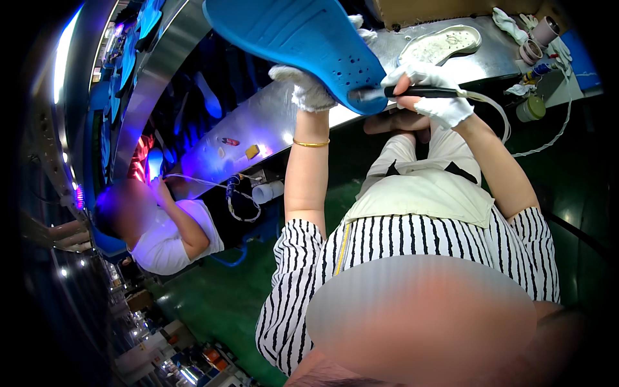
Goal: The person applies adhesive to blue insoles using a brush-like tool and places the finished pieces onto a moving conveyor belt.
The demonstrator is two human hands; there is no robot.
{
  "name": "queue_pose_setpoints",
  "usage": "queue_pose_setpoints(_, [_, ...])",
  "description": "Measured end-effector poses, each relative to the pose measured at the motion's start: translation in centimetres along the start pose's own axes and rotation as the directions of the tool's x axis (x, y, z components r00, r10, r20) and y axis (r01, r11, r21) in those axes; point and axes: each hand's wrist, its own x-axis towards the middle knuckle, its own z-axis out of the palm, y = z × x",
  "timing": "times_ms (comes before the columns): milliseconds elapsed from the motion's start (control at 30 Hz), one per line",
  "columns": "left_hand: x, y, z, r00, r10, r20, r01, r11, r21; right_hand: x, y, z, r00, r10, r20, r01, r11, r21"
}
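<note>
A large blue shoe sole (303, 42) with small holes toward its near end is raised above the metal bench. My left hand (309, 89), in a white glove with bare wrist and a gold bangle, is closed on its left edge; the sole hides part of the fingers. In my right hand (432, 97), whose white glove leaves some fingertips bare, is a black-handled brush (429, 93) with a pale tube (493, 103) running from its back end. The brush tip lies against the near end of the sole.
Behind my right hand a white shoe sole (442, 44) lies on the bench (258, 119). At far right are tape rolls (547, 30), gloves (509, 26) and a pale cup (530, 108). A co-worker in white (180, 235) sits at left beside a violet-lit conveyor with blue soles.
</note>
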Motion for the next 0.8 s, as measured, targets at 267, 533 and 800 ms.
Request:
queue_pose_setpoints(267, [0.7,1.3,0.9,0.928,-0.298,-0.225,0.371,0.798,0.475,2.0,-1.1,-1.5,0.934,0.307,0.185,-0.324,0.943,0.073])
queue_pose_setpoints(533, [2.3,1.0,0.3,0.773,-0.454,-0.442,0.620,0.688,0.378,2.7,-0.2,-0.9,0.972,0.118,0.203,-0.084,0.982,-0.171])
queue_pose_setpoints(800, [2.6,1.2,0.2,0.667,-0.468,-0.579,0.705,0.649,0.287,3.5,-0.5,-0.8,0.986,0.061,0.154,-0.022,0.969,-0.245])
